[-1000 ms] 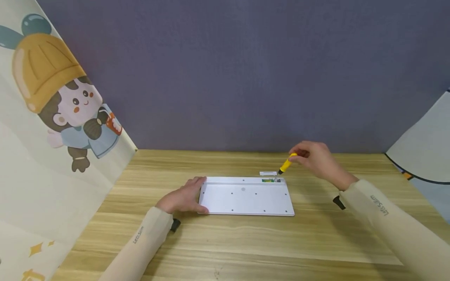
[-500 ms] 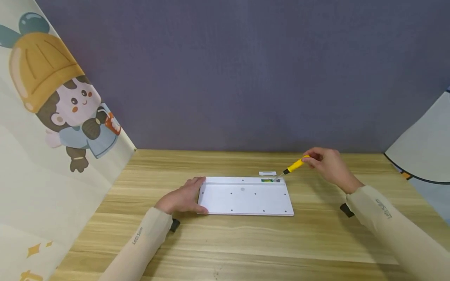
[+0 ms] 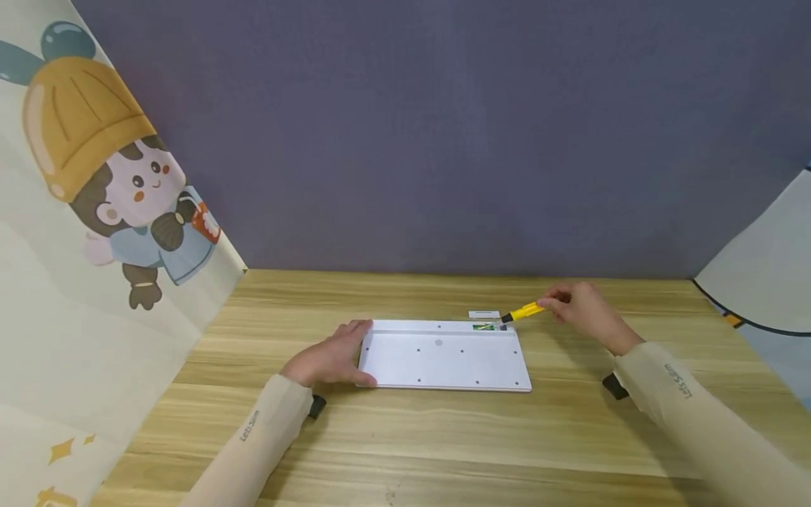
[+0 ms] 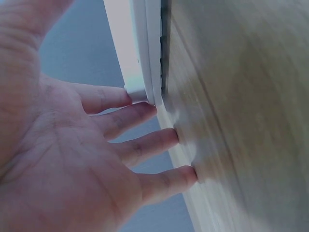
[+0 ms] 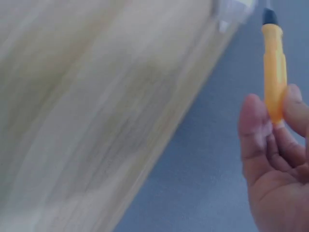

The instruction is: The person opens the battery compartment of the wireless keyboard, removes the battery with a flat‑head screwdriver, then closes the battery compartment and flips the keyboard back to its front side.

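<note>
A white keyboard (image 3: 443, 359) lies underside up on the table, with a green battery (image 3: 483, 327) in the slot at its upper right. My left hand (image 3: 332, 358) spans the keyboard's left end, thumb at the near corner and fingers at the far one; the left wrist view shows that hand (image 4: 72, 145) with its fingers spread, two touching the edge. My right hand (image 3: 589, 313) pinches the end of a yellow screwdriver (image 3: 526, 310), whose tip reaches over the battery slot. In the right wrist view the screwdriver (image 5: 275, 72) is between thumb and fingers.
A small white cover (image 3: 484, 315) lies just beyond the keyboard's far edge, near the slot. The wooden table (image 3: 393, 443) meets a dark grey partition (image 3: 443, 141) at the back. A cartoon-printed sheet (image 3: 38, 282) stands on the left.
My right hand has moved right and lower, and the screwdriver leans closer to flat, its tip now further left over the battery. My left hand stays at the keyboard's left end.
</note>
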A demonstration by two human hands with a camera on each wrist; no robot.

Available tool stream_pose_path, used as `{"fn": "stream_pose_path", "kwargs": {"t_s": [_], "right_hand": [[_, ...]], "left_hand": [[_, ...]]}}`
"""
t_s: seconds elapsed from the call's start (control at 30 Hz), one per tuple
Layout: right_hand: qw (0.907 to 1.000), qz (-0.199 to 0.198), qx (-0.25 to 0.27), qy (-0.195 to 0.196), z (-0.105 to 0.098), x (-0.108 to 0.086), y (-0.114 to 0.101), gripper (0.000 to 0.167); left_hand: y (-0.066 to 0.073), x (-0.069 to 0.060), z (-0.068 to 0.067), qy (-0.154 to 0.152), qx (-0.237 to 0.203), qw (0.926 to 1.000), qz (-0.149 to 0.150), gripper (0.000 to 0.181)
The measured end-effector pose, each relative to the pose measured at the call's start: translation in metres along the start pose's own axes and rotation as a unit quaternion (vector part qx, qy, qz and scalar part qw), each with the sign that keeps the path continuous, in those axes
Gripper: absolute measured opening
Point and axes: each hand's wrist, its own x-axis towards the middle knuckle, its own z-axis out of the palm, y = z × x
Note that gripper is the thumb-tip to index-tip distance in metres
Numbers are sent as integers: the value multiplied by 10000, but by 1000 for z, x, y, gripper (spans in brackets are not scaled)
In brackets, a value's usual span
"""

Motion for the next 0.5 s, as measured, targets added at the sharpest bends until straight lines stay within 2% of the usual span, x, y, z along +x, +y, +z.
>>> {"fn": "stream_pose_path", "kwargs": {"t_s": [0.1, 0.23, 0.5], "right_hand": [[10000, 36, 51, -44, 2, 2, 1, 28], [9999, -145, 64, -63, -1, 3, 1, 25], [9988, -213, -173, 402, -14, -5, 4, 23]], "left_hand": [[1, 2, 2, -6, 22, 10000, 46, 111], [2, 1, 3, -24, 53, 10000, 30, 112], [0, -2, 0, 16, 73, 10000, 48, 113]]}}
